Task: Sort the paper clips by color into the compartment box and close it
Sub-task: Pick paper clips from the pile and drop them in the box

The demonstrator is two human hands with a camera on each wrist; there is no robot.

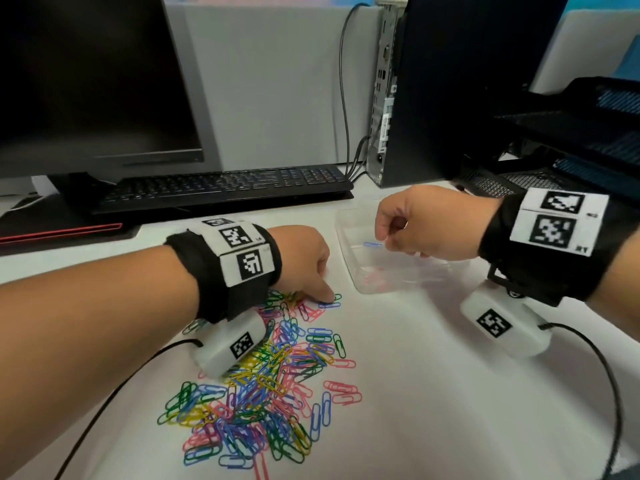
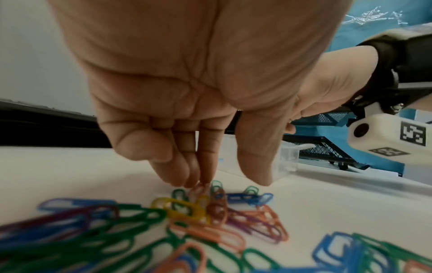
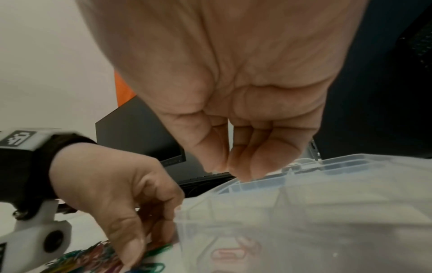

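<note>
A heap of mixed-colour paper clips (image 1: 273,386) lies on the white desk. My left hand (image 1: 311,271) reaches down to the heap's far edge. Its straight fingertips (image 2: 196,181) touch a pink clip, and the thumb (image 2: 257,170) stands apart just above a blue clip (image 2: 250,198). To the right sits the clear compartment box (image 1: 349,268), lid open, with pink clips (image 3: 233,253) in a near compartment. My right hand (image 1: 415,226) hovers over the box with fingers curled. It pinches a blue paper clip (image 1: 372,243) at its fingertips; the right wrist view hides that clip.
A black keyboard (image 1: 225,185) and a dark monitor (image 1: 93,81) stand behind the heap. A computer tower (image 1: 433,91) and a black mesh tray (image 1: 571,133) stand behind the box. Wrist-camera cables (image 1: 606,393) trail across the desk.
</note>
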